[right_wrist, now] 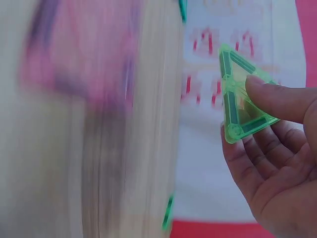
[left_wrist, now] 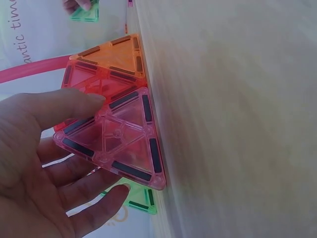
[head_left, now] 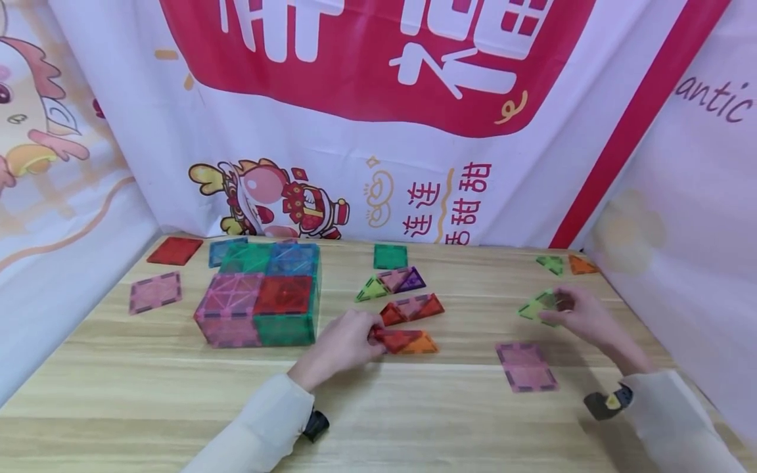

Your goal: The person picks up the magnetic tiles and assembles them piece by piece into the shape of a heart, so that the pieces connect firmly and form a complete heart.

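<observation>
My left hand [head_left: 347, 343] pinches a joined strip of triangular magnetic tiles near the middle of the table. In the left wrist view its thumb lies over a red triangle tile [left_wrist: 119, 85], between a pink triangle tile [left_wrist: 130, 144] and an orange triangle tile [left_wrist: 119, 55]; the other fingers are behind the strip. At the right, my right hand [head_left: 587, 320] holds a light-green triangle tile [right_wrist: 240, 119] between thumb and fingers, above the table. Just behind the left hand lie a red-and-pink tile strip [head_left: 412, 307] and a green, pink and purple strip [head_left: 391, 281].
A box built of square tiles [head_left: 285, 328] stands left of the left hand. A pink square tile [head_left: 526, 366] lies before the right hand. Further back are a green square tile [head_left: 390, 256], a green triangle [head_left: 551, 264] and an orange triangle [head_left: 582, 264]. Printed cloth [head_left: 355, 144] hangs behind.
</observation>
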Tool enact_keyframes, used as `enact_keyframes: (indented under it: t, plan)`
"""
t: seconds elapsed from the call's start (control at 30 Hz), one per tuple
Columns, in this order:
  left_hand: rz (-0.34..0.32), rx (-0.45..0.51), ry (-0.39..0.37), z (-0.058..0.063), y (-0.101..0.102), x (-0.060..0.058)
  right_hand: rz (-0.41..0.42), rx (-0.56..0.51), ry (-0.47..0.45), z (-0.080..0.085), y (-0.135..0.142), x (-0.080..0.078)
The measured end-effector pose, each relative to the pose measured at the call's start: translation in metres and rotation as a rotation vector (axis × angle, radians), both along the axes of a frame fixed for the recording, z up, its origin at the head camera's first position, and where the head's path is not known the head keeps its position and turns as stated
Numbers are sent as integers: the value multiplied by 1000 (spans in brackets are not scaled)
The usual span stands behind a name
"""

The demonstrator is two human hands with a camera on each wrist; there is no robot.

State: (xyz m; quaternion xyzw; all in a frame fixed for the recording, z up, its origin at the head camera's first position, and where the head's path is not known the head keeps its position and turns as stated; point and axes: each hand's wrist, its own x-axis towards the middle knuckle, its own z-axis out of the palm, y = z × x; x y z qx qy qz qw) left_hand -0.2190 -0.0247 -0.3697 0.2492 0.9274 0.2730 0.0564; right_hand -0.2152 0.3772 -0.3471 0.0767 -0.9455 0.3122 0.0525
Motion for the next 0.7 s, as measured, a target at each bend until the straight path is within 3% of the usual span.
enact_keyframes:
  t: [0.23,0.37,0.5,0.6,0.7]
  plan:
    - [42,-19,34,3,-6,7,201,-100,-70,-4,-57,20]
    - [78,55,168,14,-8,18,310,-123,-127,-8,-85,31]
    - [71,174,315,22,-4,33,343,-93,-173,-11,-114,41]
    - [15,207,296,23,1,43,362,-83,-160,-14,-134,48]
    - [-42,189,162,22,6,51,391,-108,-139,-16,-152,55]
